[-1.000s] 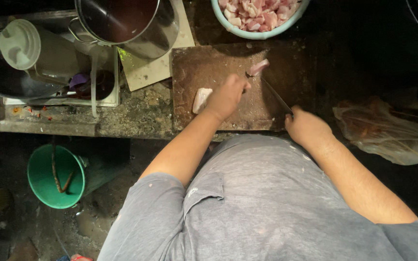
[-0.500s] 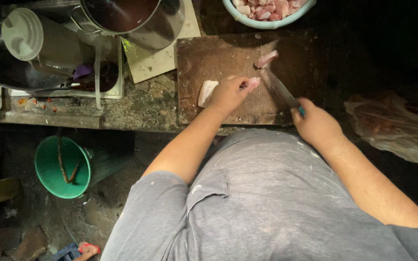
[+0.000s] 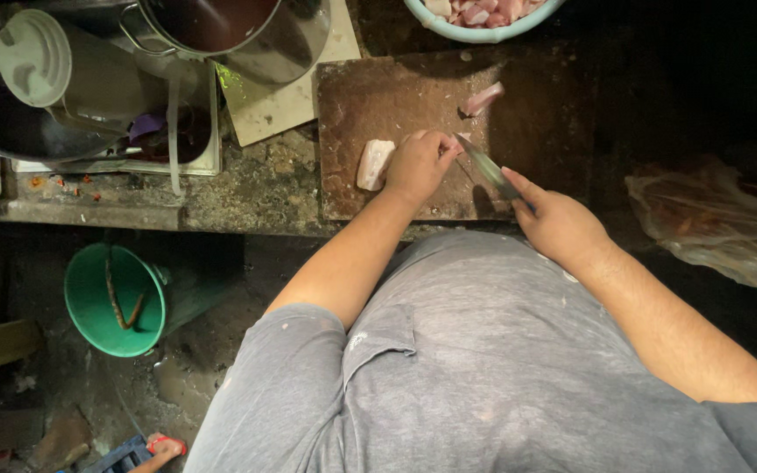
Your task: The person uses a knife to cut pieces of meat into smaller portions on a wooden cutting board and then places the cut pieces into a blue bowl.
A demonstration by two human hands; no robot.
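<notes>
A pale strip of raw meat (image 3: 375, 164) lies flat near the left edge of the brown cutting board (image 3: 396, 96), partly covered. The knife (image 3: 488, 166), its blade slanting, points at the meat's right end.

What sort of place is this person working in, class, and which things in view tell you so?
Most likely a simple home or backyard kitchen. A wooden cutting board with raw meat lies on a rough stone counter, a knife is in the right hand, and a metal pot stands nearby.
</notes>
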